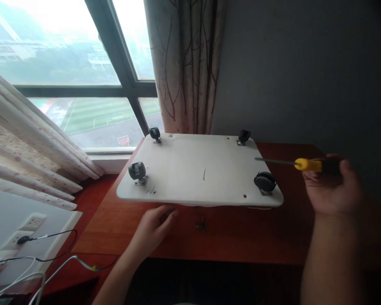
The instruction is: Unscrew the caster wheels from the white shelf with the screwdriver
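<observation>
A white board [190, 169] lies on the table with a black caster [264, 182] at its near right corner and more casters at its other corners. My right hand [333, 186] is closed round the dark handle of a yellow-and-black screwdriver [307, 164]. The screwdriver's shaft points left, its tip over the board's right side. At the board's front edge rests my left hand [157, 226], fingers loosely bent and thumb apart, with nothing visible in it. A few small metal pieces, perhaps screws [201, 224], lie on the table right of my left hand.
The reddish-brown wooden table [241, 241] runs along a grey wall. Behind the board hang a patterned curtain [187, 63] and a window. At lower left, white cables [60, 267] and a black plug [23, 240] sit by wall sockets.
</observation>
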Available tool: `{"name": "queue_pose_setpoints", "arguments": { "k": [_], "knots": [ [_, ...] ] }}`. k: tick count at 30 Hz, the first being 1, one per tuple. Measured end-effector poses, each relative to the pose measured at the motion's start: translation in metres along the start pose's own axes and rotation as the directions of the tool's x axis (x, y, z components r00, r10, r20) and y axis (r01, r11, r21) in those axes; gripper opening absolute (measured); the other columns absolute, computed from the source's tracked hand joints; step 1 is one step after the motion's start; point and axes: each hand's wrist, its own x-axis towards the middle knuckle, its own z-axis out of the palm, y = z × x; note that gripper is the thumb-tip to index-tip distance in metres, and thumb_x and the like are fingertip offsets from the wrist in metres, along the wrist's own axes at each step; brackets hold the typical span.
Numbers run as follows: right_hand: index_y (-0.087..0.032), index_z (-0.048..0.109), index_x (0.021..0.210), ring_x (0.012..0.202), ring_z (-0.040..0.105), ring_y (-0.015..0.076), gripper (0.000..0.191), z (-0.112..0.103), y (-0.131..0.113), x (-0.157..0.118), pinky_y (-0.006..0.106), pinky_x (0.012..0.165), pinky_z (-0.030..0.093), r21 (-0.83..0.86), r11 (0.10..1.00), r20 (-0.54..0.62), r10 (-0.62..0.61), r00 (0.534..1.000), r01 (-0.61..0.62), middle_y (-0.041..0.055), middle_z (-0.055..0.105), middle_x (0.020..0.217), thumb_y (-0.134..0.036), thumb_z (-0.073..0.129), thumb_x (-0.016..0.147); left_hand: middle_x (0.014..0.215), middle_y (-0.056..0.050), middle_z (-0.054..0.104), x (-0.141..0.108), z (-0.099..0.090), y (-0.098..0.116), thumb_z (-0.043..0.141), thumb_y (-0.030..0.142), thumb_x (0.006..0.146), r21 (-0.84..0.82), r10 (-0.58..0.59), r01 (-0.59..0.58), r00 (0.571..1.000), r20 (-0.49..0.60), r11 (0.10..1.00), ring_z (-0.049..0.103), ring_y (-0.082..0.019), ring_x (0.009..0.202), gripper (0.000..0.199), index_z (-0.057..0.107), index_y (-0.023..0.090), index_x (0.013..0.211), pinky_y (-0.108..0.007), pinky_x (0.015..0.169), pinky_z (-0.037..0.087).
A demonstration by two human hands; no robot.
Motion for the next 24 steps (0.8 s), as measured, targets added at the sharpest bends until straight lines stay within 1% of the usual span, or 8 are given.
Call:
{"name": "queue_pose_setpoints", "arguments": {
  "k": [2, 5, 8, 11, 15, 17, 21, 24],
  "knots": [
    [-0.029, 0.072, 0.088, 0.072, 0.062, 0.0233, 0.02, 0.009, -0.022, -0.028, 0.035, 0.049, 0.048, -0.107, 0.989, 0.228, -0.075, 0.971, 0.102, 0.0062, 0.064, 0.078, -0.045, 0.071, 0.076, 0.07, -0.002, 0.066, 0.001, -0.016, 0.013, 0.05, 0.041, 0.097, -0.064, 0.055, -0.052, 0.997, 0.045, 0.997, 0.057, -0.014, 0.063, 0.034, 0.067, 0.014, 0.083, -0.022, 0.058, 0.042],
    [-0.034, 0.073, 0.095, 0.072, 0.066, 0.0279, 0.03, 0.029, -0.035, -0.078, 0.042, 0.055, 0.054, -0.271, 0.953, 0.429, -0.006, 0.903, 0.135, 0.0073, 0.068, 0.08, -0.054, 0.075, 0.074, 0.073, 0.0, 0.065, -0.002, -0.026, 0.047, 0.052, 0.038, 0.097, -0.086, 0.168, -0.164, 0.985, 0.049, 0.983, 0.056, -0.011, 0.063, 0.026, 0.067, 0.017, 0.094, -0.02, 0.059, 0.043],
    [-0.038, 0.073, 0.105, 0.084, 0.069, 0.0279, 0.025, 0.051, -0.03, -0.121, 0.043, 0.071, 0.059, -0.456, 0.84, 0.695, 0.128, 0.707, 0.295, 0.0052, 0.073, 0.092, -0.043, 0.073, 0.08, 0.103, -0.005, 0.07, -0.007, -0.017, 0.08, 0.057, 0.036, 0.096, -0.105, 0.307, -0.304, 0.952, 0.011, 0.947, 0.065, -0.015, 0.083, 0.041, 0.052, 0.024, 0.134, -0.022, 0.073, 0.052],
    [-0.038, 0.069, 0.112, 0.086, 0.07, 0.0245, 0.028, 0.071, -0.023, -0.148, 0.038, 0.074, 0.059, -0.418, 0.817, 0.799, 0.121, 0.589, 0.398, 0.0019, 0.073, 0.101, -0.037, 0.07, 0.084, 0.131, -0.012, 0.062, -0.006, -0.002, 0.098, 0.063, 0.038, 0.092, 0.068, 0.492, -0.49, 0.871, -0.008, 0.869, 0.065, -0.023, 0.108, 0.075, 0.023, 0.028, 0.155, -0.033, 0.091, 0.054],
    [-0.028, 0.055, 0.132, 0.088, 0.069, 0.0193, 0.044, 0.075, -0.023, -0.157, 0.031, 0.079, 0.058, -0.46, 0.83, 0.797, 0.231, 0.558, 0.315, 0.0043, 0.071, 0.109, -0.036, 0.065, 0.089, 0.131, -0.013, 0.063, 0.004, 0.002, 0.099, 0.049, 0.023, 0.099, 0.288, 0.649, -0.613, 0.76, -0.04, 0.736, 0.066, -0.024, 0.109, 0.068, 0.016, 0.026, 0.158, -0.038, 0.09, 0.055],
    [-0.028, 0.045, 0.142, 0.085, 0.069, 0.0178, 0.056, 0.064, -0.022, -0.149, 0.031, 0.08, 0.057, -0.482, 0.839, 0.755, 0.252, 0.605, 0.252, 0.0059, 0.071, 0.112, -0.038, 0.063, 0.091, 0.13, -0.012, 0.064, 0.007, -0.008, 0.094, 0.052, 0.019, 0.097, 0.267, 0.659, -0.62, 0.747, -0.089, 0.738, 0.067, -0.023, 0.106, 0.062, 0.028, 0.026, 0.154, -0.035, 0.089, 0.056],
    [-0.02, 0.053, 0.134, 0.063, 0.063, 0.0153, 0.049, 0.025, -0.007, -0.117, 0.029, 0.06, 0.053, -0.434, 0.879, 0.385, -0.017, 0.923, 0.197, 0.0065, 0.073, 0.09, -0.043, 0.06, 0.091, 0.115, -0.008, 0.069, 0.011, -0.045, 0.079, 0.061, 0.014, 0.092, -0.052, 0.482, -0.544, 0.781, -0.398, 0.838, 0.071, -0.02, 0.093, 0.053, 0.045, 0.027, 0.141, -0.032, 0.08, 0.06],
    [-0.016, 0.063, 0.117, 0.051, 0.051, 0.0114, 0.04, -0.004, 0.016, -0.095, 0.024, 0.049, 0.04, -0.408, 0.885, 0.014, -0.241, 0.97, 0.226, 0.002, 0.066, 0.073, -0.044, 0.06, 0.088, 0.107, -0.006, 0.07, 0.014, -0.074, 0.066, 0.064, 0.016, 0.09, -0.229, 0.405, -0.621, 0.705, -0.582, 0.75, 0.072, -0.022, 0.088, 0.052, 0.047, 0.027, 0.138, -0.039, 0.078, 0.063]
  ]
}}
